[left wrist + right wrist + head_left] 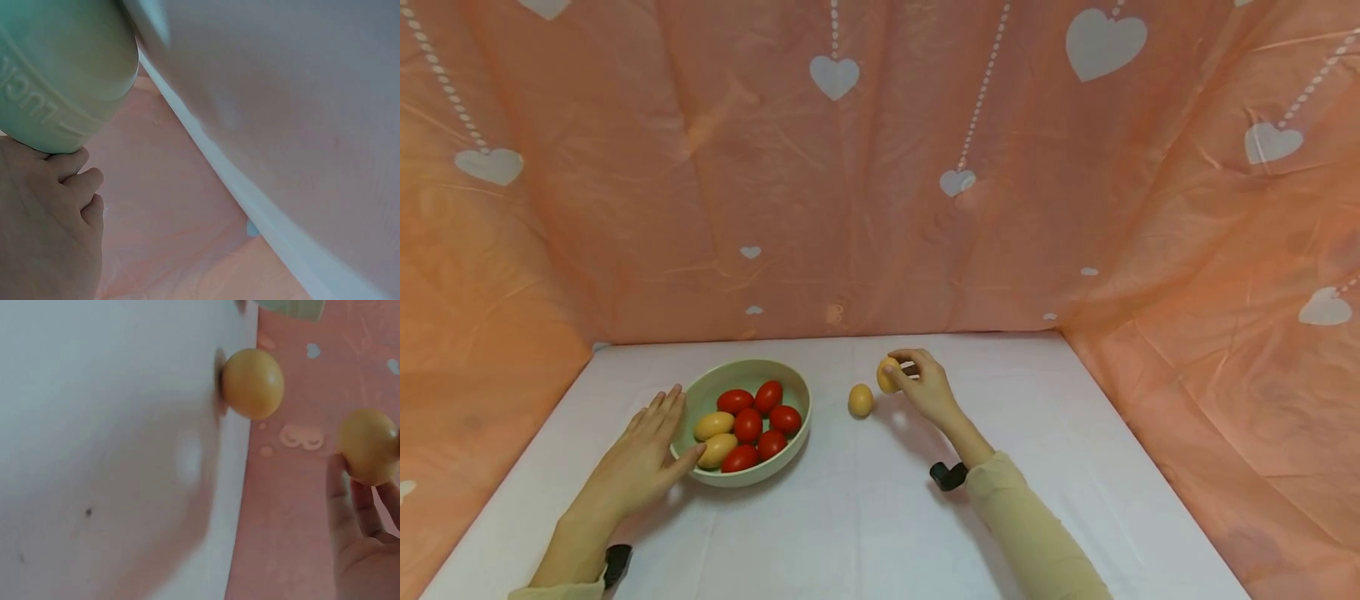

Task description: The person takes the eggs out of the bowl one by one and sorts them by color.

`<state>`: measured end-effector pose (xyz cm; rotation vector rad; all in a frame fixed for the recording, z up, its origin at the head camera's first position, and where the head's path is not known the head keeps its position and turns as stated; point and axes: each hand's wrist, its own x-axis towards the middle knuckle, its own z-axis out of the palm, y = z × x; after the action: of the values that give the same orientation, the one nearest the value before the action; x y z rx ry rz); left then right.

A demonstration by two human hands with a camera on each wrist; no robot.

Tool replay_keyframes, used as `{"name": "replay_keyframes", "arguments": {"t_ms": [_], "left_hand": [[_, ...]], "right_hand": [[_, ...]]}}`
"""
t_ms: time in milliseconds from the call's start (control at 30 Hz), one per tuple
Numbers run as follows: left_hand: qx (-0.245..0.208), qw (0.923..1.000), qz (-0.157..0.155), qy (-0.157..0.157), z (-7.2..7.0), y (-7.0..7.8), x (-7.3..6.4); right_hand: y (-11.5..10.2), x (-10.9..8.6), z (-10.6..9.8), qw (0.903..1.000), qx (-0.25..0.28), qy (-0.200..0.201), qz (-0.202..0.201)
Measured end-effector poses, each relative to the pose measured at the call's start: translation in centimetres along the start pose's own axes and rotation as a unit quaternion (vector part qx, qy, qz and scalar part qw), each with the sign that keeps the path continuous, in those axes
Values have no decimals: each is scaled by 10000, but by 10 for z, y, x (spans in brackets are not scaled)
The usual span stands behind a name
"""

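Soft shadows fall on the brightly lit white tablecloth; both wrist views look dimmer and hazier.

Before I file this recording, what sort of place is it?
Probably a small staged tabletop booth: orange-pink heart-patterned drapes line the back and both sides of a white-covered table, with a pale green bowl standing on it.

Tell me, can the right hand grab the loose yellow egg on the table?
Probably not right away: the right hand is holding another yellow egg. The loose yellow egg is close, though, and nothing seems to stand between them.
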<state>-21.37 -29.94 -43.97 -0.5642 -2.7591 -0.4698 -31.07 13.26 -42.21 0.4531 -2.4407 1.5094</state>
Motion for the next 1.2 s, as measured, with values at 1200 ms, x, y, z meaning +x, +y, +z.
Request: {"name": "replay_keyframes", "arguments": {"t_ms": [1200], "left_hand": [[2,10000,-67,-35,-2,3,1]], "right_hand": [[30,12,8,9804,-1014,-1374,985]]}}
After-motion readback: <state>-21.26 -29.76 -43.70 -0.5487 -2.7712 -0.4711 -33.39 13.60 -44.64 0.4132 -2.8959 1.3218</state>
